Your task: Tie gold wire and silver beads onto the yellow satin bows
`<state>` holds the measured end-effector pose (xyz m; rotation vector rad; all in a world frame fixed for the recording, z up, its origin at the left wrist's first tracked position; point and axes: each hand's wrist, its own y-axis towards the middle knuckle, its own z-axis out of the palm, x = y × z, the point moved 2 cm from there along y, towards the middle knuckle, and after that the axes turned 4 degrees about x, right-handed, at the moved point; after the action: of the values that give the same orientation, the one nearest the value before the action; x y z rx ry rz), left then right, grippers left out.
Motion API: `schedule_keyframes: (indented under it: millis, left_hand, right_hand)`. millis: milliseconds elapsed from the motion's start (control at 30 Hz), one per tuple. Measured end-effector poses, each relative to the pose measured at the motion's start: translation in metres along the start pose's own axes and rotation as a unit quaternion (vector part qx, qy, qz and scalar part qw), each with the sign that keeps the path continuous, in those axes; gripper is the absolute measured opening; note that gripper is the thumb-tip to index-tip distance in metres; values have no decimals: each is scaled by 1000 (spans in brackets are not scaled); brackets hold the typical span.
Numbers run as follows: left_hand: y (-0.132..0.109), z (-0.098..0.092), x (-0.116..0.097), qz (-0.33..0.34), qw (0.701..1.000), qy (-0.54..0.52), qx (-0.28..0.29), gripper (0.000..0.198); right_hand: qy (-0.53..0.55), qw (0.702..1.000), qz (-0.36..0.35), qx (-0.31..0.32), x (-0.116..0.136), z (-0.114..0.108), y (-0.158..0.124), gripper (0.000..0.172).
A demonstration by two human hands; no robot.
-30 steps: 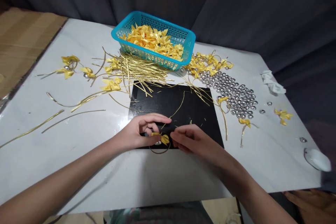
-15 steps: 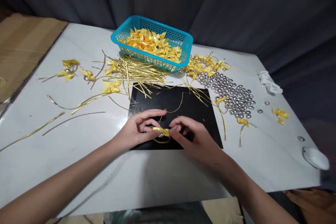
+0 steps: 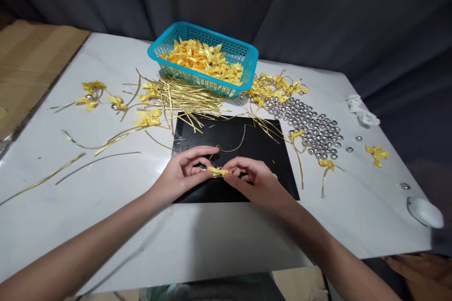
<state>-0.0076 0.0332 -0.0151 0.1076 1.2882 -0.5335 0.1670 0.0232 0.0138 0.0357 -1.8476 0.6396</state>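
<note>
Between my two hands, a small yellow ribbon bow (image 3: 218,171) is held over the black mat (image 3: 197,192). My left hand (image 3: 186,168) pinches its left end with thumb and fingers, index finger stretched out above. At the bow's other end, my right hand (image 3: 250,175) grips it between thumb and curled fingers. A thin gold cord (image 3: 235,149) curves across the mat behind my fingertips. A bit of silver shows at the bow's middle, mostly hidden by the ribbon and fingers.
A blue basket (image 3: 251,68) of yellow ribbon bows stands at the back. Gold cords (image 3: 190,99) lie before it. Several silver beads (image 3: 310,127) spread to the right, near a white computer mouse (image 3: 424,211). Finished-looking bows (image 3: 150,117) lie left, beside cardboard (image 3: 38,56).
The bow has been turned between my fingers, so it now shows edge-on and the silver piece has shifted from below it to its upper side. Both hands stay close together.
</note>
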Motion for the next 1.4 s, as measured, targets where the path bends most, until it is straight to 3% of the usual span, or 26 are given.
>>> schedule_keyframes:
  millis: [133, 267, 400, 500, 767, 1000, 1233, 1400]
  left_hand:
    - [0, 1, 0, -2, 1000, 7, 29, 37]
    - [0, 3, 0, 4, 999, 23, 37, 37]
    - [-1, 4, -2, 2, 999, 36, 28, 36]
    - [0, 2, -3, -4, 999, 39, 16, 36]
    - [0, 1, -1, -14, 1000, 13, 5, 40]
    - [0, 1, 0, -17, 999, 16, 24, 42]
    - [0, 1, 0, -11, 999, 42, 20, 39]
    - [-1, 0, -1, -19, 999, 35, 27, 41]
  right_hand:
    - [-6, 1000, -8, 8, 6, 3, 2, 21]
    - [-27, 999, 34, 18, 6, 5, 3, 16]
    - [-32, 999, 28, -23, 2, 1, 3, 17]
    - [-8, 1000, 21, -19, 0, 1, 3, 18]
    - [58, 995, 81, -29, -4, 0, 3, 20]
    - [14, 999, 22, 24, 3, 2, 0, 19]
    - [111, 991, 45, 56, -8, 8, 4, 21]
    - [171, 984, 52, -10, -12, 2, 7, 23]
